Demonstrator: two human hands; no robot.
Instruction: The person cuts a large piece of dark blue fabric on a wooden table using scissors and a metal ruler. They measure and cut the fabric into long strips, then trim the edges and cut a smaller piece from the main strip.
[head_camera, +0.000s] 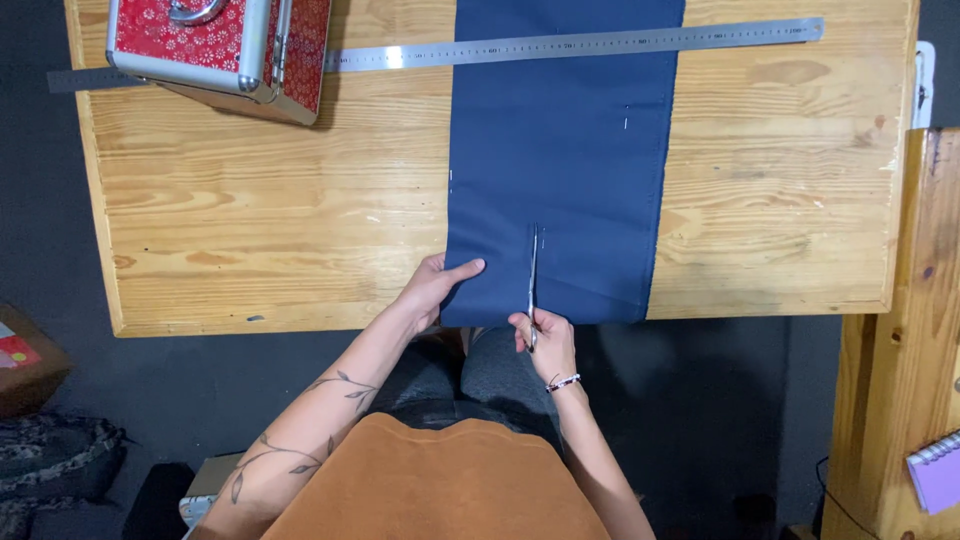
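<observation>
A long strip of dark blue fabric (565, 150) lies across the wooden table (250, 220) and hangs over its near edge. My right hand (545, 345) grips a pair of scissors (532, 275) at the near edge, blades pointing away from me into the cloth, where a short cut runs up from the hem. My left hand (435, 290) rests flat on the fabric's left edge, thumb on top, holding the cloth down beside the cut. A few small white marks show on the fabric.
A long steel ruler (580, 42) lies across the far side of the table, over the fabric. A red patterned case with metal trim (225, 45) stands at the far left corner. A wooden post (905, 330) and a purple notebook (938, 470) are at the right.
</observation>
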